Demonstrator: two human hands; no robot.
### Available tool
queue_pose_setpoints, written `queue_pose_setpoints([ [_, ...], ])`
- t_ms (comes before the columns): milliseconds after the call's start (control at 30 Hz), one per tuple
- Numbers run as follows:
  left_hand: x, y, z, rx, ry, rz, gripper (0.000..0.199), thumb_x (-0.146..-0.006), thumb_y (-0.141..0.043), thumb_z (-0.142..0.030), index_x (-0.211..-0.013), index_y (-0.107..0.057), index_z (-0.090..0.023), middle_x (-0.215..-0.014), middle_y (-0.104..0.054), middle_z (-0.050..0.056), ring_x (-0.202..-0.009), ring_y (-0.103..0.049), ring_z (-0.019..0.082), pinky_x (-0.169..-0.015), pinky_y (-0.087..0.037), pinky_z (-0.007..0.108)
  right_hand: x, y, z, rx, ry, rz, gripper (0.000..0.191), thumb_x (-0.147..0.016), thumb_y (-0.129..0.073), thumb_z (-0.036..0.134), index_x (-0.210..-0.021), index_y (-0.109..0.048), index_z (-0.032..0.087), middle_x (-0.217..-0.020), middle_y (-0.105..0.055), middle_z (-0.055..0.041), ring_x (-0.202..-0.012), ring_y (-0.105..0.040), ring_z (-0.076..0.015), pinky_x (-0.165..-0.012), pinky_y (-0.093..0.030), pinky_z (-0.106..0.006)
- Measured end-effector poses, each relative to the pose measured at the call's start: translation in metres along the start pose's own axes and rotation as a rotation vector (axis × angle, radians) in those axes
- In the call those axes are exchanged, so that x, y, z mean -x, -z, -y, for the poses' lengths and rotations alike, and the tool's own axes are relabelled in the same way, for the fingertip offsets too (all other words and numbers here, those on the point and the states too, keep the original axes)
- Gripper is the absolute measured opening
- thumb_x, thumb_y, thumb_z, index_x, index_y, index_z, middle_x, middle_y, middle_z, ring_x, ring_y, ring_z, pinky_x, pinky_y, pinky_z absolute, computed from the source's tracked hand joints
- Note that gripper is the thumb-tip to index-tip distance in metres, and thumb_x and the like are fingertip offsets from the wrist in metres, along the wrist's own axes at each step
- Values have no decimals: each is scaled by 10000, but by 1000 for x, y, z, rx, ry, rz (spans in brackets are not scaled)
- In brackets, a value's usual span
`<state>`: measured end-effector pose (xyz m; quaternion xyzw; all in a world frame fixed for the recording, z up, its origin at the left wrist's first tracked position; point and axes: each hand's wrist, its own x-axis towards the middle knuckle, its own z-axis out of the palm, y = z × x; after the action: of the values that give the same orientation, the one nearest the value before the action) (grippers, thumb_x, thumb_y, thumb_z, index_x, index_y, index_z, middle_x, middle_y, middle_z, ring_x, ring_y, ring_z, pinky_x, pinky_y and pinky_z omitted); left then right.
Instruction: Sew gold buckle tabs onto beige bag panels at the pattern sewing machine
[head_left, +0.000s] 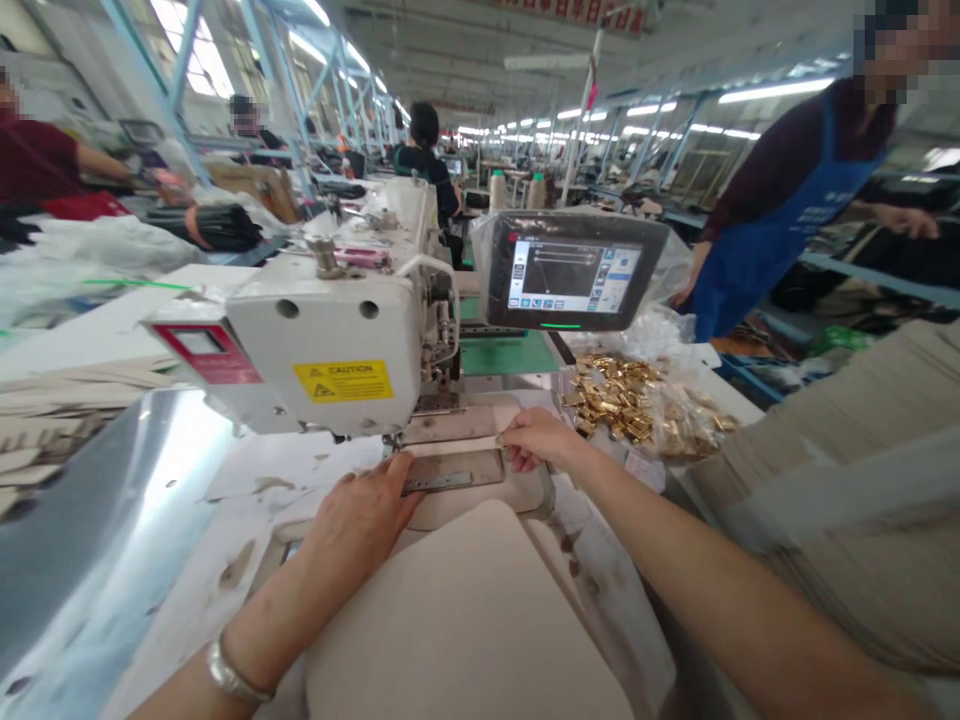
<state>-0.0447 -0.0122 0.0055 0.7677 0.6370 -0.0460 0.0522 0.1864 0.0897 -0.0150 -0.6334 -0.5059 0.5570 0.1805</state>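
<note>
A narrow cream strip [454, 444] runs across the sewing bed between my two hands. My right hand [536, 438] pinches its right end, fingers curled in. At the strip's left end, close under the needle area of the white sewing machine [330, 345], my left hand [367, 510] is closed on it, its fingertips partly hidden. Just in front of the strip lies a metal plate [454, 470], near my left thumb. A large beige panel [465, 620] with a rounded corner rests in front, between my forearms.
A control screen [574, 270] stands behind the bed. Gold metal pieces [615, 395] are heaped to the right, beside stacked beige material [847, 500]. Cut beige pieces [52, 430] lie at left. A person in a blue apron [780, 220] stands at right; other people are farther back.
</note>
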Motion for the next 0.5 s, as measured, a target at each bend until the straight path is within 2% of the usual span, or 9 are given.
queue_pose_setpoints([
  [100,1,2,2,-2,5,27,402,-968,-365,-338,-1315,-436,-148,-1083,-717,145,-984,-689,311,-847,-515,451,2,2,2,3,-15,11,207,-837,-582,61,-648,-534,128,-450,-589,7,-360,-576,-125,-376,-466,-194],
  [233,3,-1,9,-35,-17,-1,428,-968,-321,-348,-1329,-428,-143,-1071,-718,166,-931,-704,337,-763,-539,471,2,-1,7,25,-41,16,192,-832,-604,78,-658,-538,126,-452,-595,-4,-368,-579,-126,-391,-463,-190],
  [500,10,-8,36,-70,-9,-41,464,-963,-263,-398,-1277,-470,-126,-982,-725,186,-819,-714,363,-649,-550,479,0,-27,27,75,-104,52,211,-837,-591,98,-636,-534,129,-448,-597,-7,-349,-550,-107,-357,-411,-173],
])
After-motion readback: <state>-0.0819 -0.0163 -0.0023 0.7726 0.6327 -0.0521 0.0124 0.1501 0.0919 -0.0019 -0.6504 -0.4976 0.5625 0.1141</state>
